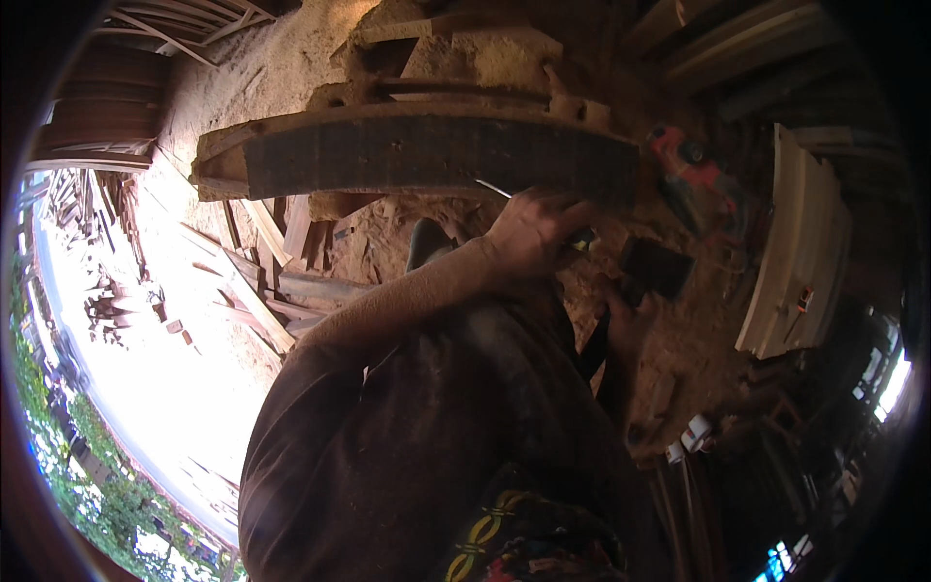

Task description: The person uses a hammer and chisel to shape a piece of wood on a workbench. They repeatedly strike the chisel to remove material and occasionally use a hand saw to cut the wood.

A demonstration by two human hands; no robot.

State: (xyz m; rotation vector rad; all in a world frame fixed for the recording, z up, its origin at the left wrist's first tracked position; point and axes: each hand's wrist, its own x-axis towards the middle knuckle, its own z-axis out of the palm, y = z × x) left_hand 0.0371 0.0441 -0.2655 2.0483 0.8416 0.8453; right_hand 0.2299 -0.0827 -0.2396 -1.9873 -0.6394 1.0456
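Observation:
My left hand (538,230) is closed around a chisel (493,187) with a thin bright blade; its handle end shows past my fingers. The blade points up and left, over the near side of a long wooden beam (388,155) with a dark upper face. Whether the tip touches the wood I cannot tell. In my right hand (628,315), nearer to me, is a mallet (657,269) with a dark, blocky head, apart from the chisel. My fingers there are in shadow.
A red power tool (693,165) lies right of the beam. Farther right, a pale board (790,242) carries a small orange-handled tool (803,303). Loose planks (242,291) and offcuts lie at the left on sawdust-covered ground. Stacked timber (747,48) stands at the far right.

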